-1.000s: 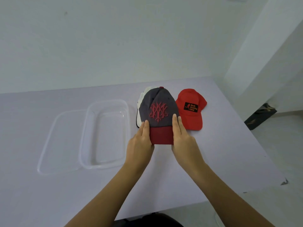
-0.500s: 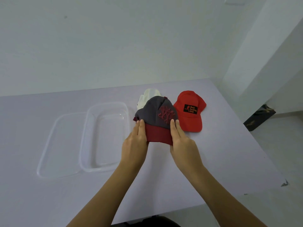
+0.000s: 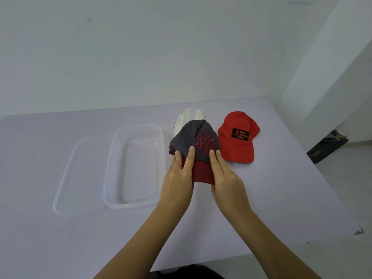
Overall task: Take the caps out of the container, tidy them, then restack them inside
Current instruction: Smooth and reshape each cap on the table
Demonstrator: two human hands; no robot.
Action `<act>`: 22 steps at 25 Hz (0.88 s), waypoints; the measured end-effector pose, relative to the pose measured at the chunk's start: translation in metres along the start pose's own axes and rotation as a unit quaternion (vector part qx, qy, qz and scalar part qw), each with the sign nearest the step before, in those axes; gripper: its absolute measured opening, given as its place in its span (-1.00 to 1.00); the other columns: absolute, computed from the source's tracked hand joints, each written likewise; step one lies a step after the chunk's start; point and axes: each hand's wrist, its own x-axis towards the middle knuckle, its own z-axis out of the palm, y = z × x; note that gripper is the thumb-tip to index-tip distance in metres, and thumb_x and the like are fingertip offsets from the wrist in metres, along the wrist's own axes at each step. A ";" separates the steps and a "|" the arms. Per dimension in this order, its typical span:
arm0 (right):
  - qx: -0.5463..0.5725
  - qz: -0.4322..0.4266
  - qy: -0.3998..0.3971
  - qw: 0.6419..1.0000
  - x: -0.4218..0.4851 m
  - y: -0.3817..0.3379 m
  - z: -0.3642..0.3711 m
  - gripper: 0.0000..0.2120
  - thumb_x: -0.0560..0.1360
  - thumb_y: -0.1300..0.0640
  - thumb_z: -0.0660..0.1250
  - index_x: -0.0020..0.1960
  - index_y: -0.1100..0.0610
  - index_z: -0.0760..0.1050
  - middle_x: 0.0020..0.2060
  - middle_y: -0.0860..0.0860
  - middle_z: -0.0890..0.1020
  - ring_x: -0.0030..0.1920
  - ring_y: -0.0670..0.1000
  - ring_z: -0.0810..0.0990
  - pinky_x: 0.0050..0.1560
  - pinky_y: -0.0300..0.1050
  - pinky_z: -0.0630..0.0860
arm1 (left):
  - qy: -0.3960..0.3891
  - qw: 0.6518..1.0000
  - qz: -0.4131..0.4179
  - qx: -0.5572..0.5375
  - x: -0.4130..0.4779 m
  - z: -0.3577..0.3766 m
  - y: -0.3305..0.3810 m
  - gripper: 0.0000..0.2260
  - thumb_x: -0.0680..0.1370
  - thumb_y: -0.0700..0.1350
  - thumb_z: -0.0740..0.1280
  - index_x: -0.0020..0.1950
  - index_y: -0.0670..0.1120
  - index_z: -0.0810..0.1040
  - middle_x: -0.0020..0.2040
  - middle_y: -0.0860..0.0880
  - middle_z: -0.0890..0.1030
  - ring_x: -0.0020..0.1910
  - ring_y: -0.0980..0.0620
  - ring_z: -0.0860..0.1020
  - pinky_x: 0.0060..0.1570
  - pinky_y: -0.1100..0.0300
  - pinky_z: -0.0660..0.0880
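Both bare forearms reach forward from the lower edge and converge. The left hand and right hand lie palm down, side by side, and hold the cap at either side of its brim. We note straight fingers on top of it. The thumbs are out of sight.

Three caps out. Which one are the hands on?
The grey cap with the dark red brim, in the middle: the left hand and right hand hold it. The white cap behind it and the red cap to its right lie untouched.
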 end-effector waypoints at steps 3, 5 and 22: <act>0.057 0.060 0.006 0.997 0.003 0.015 -0.009 -0.28 0.29 0.42 0.46 0.39 0.35 0.28 0.12 0.30 0.59 -0.02 0.28 0.64 -0.16 0.07 0.61 | 0.027 0.999 0.020 -0.031 -0.007 0.001 -0.006 -0.34 0.47 -0.37 0.28 0.51 -0.08 0.15 0.37 -0.29 0.40 -0.20 -0.27 0.59 -0.27 0.01 0.53; 0.041 0.075 0.002 0.996 0.006 0.019 -0.014 -0.30 0.26 0.44 0.47 0.35 0.41 0.31 -0.23 0.28 0.64 -0.36 0.25 0.62 -0.41 0.02 0.56 | 0.037 0.998 0.029 -0.036 -0.007 -0.001 -0.007 -0.37 0.45 -0.34 0.33 0.48 -0.15 0.22 0.32 -0.30 0.47 -0.24 -0.26 0.62 -0.33 0.01 0.55; 0.031 0.064 -0.051 0.996 0.009 0.007 -0.016 -0.39 0.26 0.41 0.49 0.27 0.41 0.40 -0.39 0.25 0.60 -0.48 0.20 0.57 -0.50 0.01 0.52 | 0.139 0.981 0.128 0.038 -0.015 0.014 -0.010 -0.55 0.24 -0.36 0.55 0.10 -0.33 0.56 -0.20 -0.20 0.69 -0.45 -0.08 0.62 -0.51 0.20 0.52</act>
